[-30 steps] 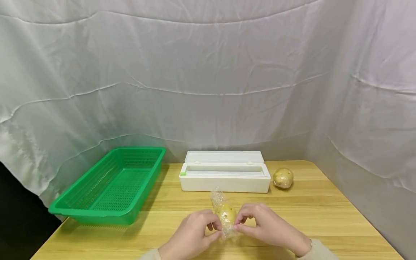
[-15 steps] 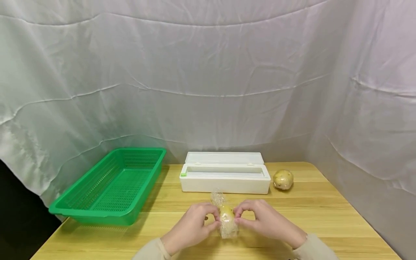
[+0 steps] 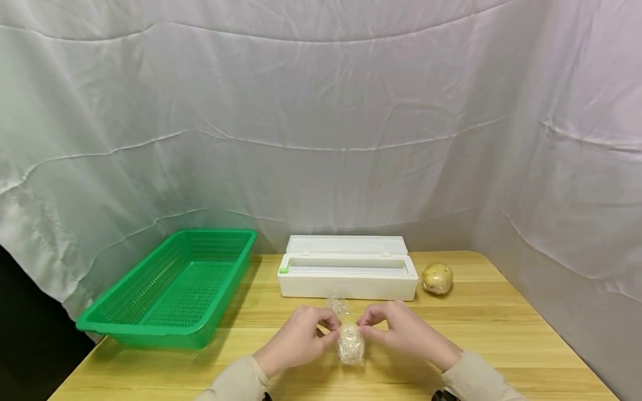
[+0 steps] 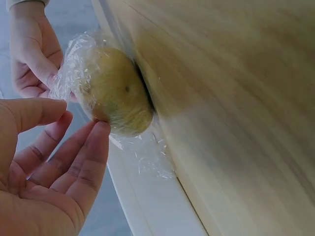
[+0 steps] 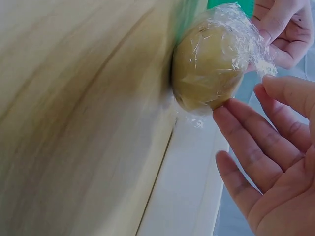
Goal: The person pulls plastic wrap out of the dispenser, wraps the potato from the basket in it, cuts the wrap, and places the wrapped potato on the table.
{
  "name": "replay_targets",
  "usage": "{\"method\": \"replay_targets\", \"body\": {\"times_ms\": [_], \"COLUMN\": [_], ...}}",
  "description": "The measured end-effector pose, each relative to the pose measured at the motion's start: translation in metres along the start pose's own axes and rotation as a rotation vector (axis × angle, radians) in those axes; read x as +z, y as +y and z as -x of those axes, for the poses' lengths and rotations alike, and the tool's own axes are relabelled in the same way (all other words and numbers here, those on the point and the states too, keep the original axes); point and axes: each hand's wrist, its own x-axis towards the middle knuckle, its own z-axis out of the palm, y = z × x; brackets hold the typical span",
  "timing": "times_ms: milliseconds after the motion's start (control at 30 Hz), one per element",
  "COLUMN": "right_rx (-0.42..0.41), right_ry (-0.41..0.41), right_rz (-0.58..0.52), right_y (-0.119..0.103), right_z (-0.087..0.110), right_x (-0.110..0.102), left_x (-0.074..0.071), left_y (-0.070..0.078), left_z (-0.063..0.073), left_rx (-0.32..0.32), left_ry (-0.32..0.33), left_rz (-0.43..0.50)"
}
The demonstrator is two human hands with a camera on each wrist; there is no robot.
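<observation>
A potato [image 4: 120,86] lies on the wooden table, wrapped in clear cling film [image 3: 351,348]. The near end of the film is folded up over the potato, and a loose crumpled tail lies on the far side, towards the white box. At the film's left edge, my left hand [image 3: 301,337] pinches it between thumb and fingers; another fingertip touches the potato's side in the left wrist view. Opposite, my right hand [image 3: 401,331] pinches the right edge, with fingertips against the potato in the right wrist view. Film covers much of the potato in the head view.
Behind the hands stands a white cling film box [image 3: 346,287], its lid raised and a green slider at its left end. A second film-wrapped potato [image 3: 437,278] sits right of it. A green perforated basket [image 3: 200,334] stands at left. Grey cloth [image 3: 321,111] hangs behind.
Both hands have moved away from me, drawing the near end of the film up over the potato. More of the potato is covered by bunched film now.
</observation>
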Motion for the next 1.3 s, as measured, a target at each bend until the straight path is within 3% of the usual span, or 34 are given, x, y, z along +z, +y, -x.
{"method": "replay_targets", "body": {"times_ms": [167,467,867,1100,1300], "right_rx": [0.031,0.011,0.045,0.014,0.002], "right_ry": [0.015,0.06,0.089,0.083,0.028], "right_rz": [-0.013,0.005,-0.028,-0.031,-0.015], "right_y": [0.003,0.005,0.009,0.005,0.002], "right_z": [-0.003,-0.008,-0.012,-0.009,-0.005], "right_x": [0.002,0.006,0.013,0.01,0.01], "left_x": [0.002,0.007,0.01,0.011,0.011], "left_y": [-0.005,-0.008,-0.014,-0.016,-0.014], "left_z": [-0.006,-0.014,-0.018,-0.019,-0.02], "left_rx": [-0.01,0.013,-0.031,-0.03,-0.04], "left_ry": [0.006,0.048,0.057,0.057,0.059], "left_rz": [0.003,0.005,0.072,0.057,0.064]}}
